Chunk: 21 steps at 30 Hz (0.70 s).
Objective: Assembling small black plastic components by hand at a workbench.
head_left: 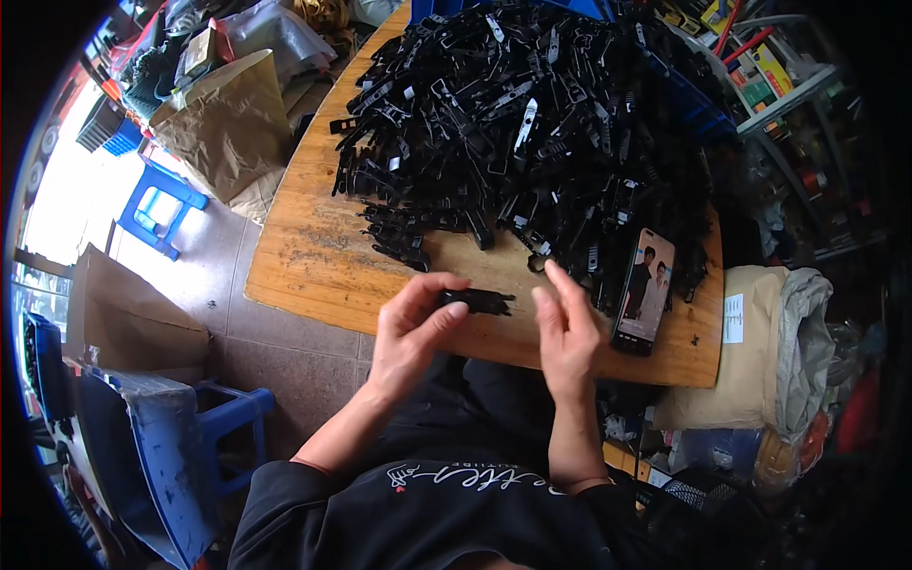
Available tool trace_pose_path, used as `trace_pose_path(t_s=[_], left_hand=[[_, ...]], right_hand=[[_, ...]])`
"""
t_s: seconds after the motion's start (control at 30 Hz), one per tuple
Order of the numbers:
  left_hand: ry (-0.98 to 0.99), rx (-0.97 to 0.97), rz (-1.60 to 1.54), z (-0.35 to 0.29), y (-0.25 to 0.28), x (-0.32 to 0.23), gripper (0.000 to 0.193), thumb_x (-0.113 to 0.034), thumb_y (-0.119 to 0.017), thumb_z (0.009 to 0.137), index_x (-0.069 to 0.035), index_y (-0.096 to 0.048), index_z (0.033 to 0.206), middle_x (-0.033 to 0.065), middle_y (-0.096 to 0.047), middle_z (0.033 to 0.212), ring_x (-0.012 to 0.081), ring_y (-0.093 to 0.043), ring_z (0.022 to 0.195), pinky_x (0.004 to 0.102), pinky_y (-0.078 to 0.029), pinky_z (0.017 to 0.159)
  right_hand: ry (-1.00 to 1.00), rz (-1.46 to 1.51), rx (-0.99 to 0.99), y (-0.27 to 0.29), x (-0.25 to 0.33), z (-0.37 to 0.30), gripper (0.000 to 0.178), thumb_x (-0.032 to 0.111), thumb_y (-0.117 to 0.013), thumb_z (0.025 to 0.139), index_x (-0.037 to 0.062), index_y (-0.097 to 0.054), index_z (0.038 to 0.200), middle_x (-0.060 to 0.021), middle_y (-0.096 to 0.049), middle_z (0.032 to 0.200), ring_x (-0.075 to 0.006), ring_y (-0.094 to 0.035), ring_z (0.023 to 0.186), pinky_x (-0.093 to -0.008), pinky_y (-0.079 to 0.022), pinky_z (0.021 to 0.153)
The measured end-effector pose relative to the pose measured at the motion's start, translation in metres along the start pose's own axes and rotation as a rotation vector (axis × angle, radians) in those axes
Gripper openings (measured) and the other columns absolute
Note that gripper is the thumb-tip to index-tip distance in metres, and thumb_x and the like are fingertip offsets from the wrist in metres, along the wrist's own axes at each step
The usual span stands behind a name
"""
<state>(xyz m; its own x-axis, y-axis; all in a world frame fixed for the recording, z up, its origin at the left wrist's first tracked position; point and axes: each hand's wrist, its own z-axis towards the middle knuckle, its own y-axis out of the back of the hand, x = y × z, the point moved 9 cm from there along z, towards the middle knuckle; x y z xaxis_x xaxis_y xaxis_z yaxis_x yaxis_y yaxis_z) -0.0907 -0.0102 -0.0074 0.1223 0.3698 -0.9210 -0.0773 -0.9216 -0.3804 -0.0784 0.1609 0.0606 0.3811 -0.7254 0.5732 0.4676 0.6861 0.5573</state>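
My left hand pinches a small stack of black clip-like pieces between thumb and fingers, just over the table's near edge. Their exact kind is hard to make out. To the right, my right hand is raised with thumb and index finger apart, and nothing shows between them. Its index fingertip is close to the near edge of a big heap of similar black pieces, long and narrow, some with shiny metal parts. A smaller row of black pieces lies at the heap's near left.
The wooden table carries a phone with a lit screen at right. Blue bins border the heap. Left are a blue stool, a brown paper bag and another blue stool. A tan sack stands right.
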Motion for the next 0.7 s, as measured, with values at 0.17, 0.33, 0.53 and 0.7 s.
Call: trace_pose_path(t_s=[0.17,0.33,0.53,0.7], left_hand=[[0.016,-0.007,-0.026,0.011,0.008,-0.002,0.025,-0.004,-0.057,0.082,-0.001,-0.053,0.106,0.0083,-0.06,0.099,0.0101,-0.056,0.08,0.0215,-0.044,0.074],[-0.027,-0.014,-0.098,0.015,0.004,-0.012,0.025,-0.001,-0.053,0.084,0.0,-0.052,0.109,0.0063,-0.06,0.101,0.011,-0.057,0.087,0.0237,-0.044,0.082],[0.053,0.04,-0.082,0.015,-0.009,0.004,0.025,-0.002,-0.053,0.085,0.0,-0.05,0.11,0.0059,-0.059,0.093,0.0105,-0.056,0.084,0.0231,-0.044,0.079],[-0.024,0.095,0.014,0.007,-0.027,-0.006,0.027,-0.002,-0.055,0.085,0.001,-0.05,0.111,0.0053,-0.06,0.092,0.0105,-0.057,0.084,0.0223,-0.045,0.077]], right_hand=[[0.14,-0.432,0.161,-0.018,-0.006,0.036,0.034,0.015,-0.074,0.064,0.0041,-0.06,0.093,-0.0056,-0.053,0.085,-0.0233,-0.049,0.08,-0.0349,-0.04,0.071],[0.224,-0.477,0.239,-0.023,0.0,0.036,0.027,0.01,-0.072,0.065,0.0038,-0.058,0.088,-0.0067,-0.054,0.083,-0.024,-0.049,0.079,-0.0344,-0.04,0.069],[-0.143,0.299,0.234,0.003,0.008,0.004,0.034,0.003,-0.069,0.067,0.0017,-0.059,0.1,-0.0077,-0.056,0.077,-0.0147,-0.05,0.061,-0.0261,-0.044,0.057],[0.075,0.056,0.326,-0.008,0.032,0.0,0.036,0.004,-0.07,0.066,0.0027,-0.058,0.1,-0.007,-0.058,0.077,-0.0172,-0.055,0.061,-0.0284,-0.047,0.057]])
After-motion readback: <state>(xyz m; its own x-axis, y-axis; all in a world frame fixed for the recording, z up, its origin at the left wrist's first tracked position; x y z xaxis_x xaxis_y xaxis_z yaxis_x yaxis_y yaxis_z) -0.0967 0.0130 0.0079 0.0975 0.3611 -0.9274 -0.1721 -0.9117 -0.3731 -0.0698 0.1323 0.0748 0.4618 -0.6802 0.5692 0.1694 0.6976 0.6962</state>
